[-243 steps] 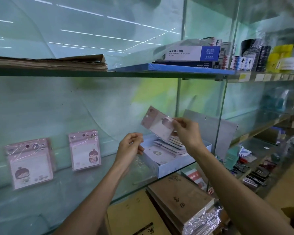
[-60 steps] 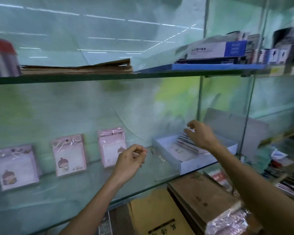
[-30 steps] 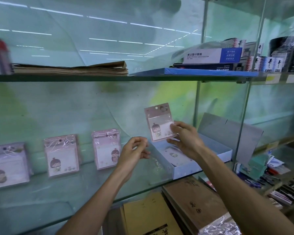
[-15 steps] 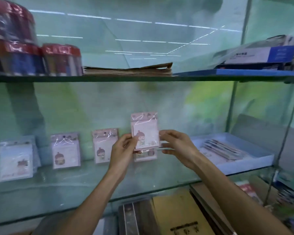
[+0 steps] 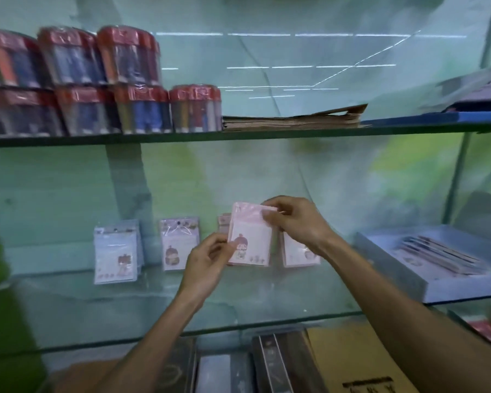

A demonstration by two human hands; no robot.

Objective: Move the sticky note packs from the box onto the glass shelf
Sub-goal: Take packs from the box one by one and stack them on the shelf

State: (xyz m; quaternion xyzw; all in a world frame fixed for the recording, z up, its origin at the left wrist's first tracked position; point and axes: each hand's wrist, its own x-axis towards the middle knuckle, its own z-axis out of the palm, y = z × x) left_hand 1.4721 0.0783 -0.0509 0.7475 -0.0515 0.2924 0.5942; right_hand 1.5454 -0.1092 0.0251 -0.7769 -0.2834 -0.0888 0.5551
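- Since half a second ago, the right hand (image 5: 295, 222) has shifted from the held pack's side to its top corner, and the pack sits lower, near the shelf.
- The pink plastic-wrapped sticky note pack (image 5: 250, 239) stands upright at frame centre, pinched at its lower left edge by the left hand (image 5: 207, 262); the right hand's grip closes on its top.
- Behind it, three more packs (image 5: 179, 243) lean against the back wall on the clear glass shelf (image 5: 153, 304).
- The shallow pale blue cardboard box (image 5: 437, 282), at right on the shelf, holds flat packs.
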